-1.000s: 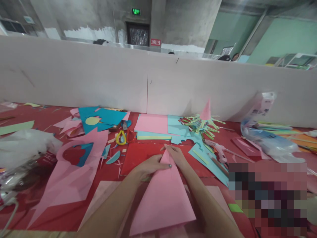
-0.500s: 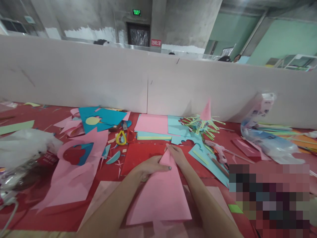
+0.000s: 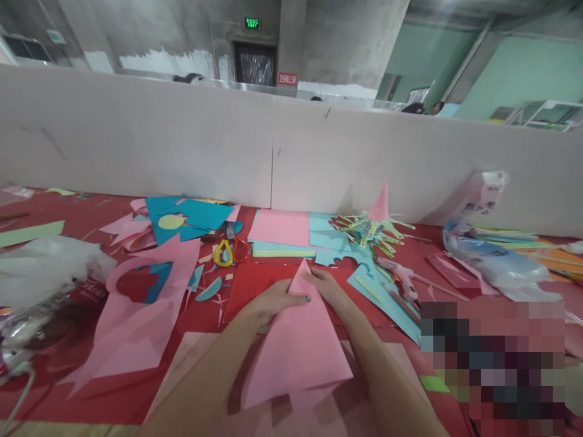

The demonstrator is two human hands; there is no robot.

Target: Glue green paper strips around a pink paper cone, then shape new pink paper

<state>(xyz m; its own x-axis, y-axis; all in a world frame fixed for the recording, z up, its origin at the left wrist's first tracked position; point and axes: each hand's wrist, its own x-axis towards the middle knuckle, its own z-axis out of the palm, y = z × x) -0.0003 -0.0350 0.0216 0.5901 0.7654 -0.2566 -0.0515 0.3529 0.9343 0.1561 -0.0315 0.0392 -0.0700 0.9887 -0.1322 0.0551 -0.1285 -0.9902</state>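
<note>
A pink paper cone (image 3: 303,346), its tip pointing away from me and its wide end toward me, is held between both hands. My left hand (image 3: 277,301) grips its left side, thumb lying across the top near the tip. On the right side of the cone, my right hand (image 3: 325,285) is closed round the paper near the tip; its lower fingers are hidden. Beneath the cone lies a pale pink sheet (image 3: 191,358), and past it a red board (image 3: 255,285).
Left are cut pink paper (image 3: 155,328), a clear plastic bag (image 3: 50,261) and yellow-handled scissors (image 3: 223,253). Right are a glue gun (image 3: 405,282), a pink cone on green paper strips (image 3: 379,206) and a plastic packet (image 3: 496,261). A white partition (image 3: 182,139) stands behind.
The cone has turned slightly and its wide end has shifted, looking more rolled. My right fingers have slid down from the tip, which now shows bare. My left hand has moved slightly.
</note>
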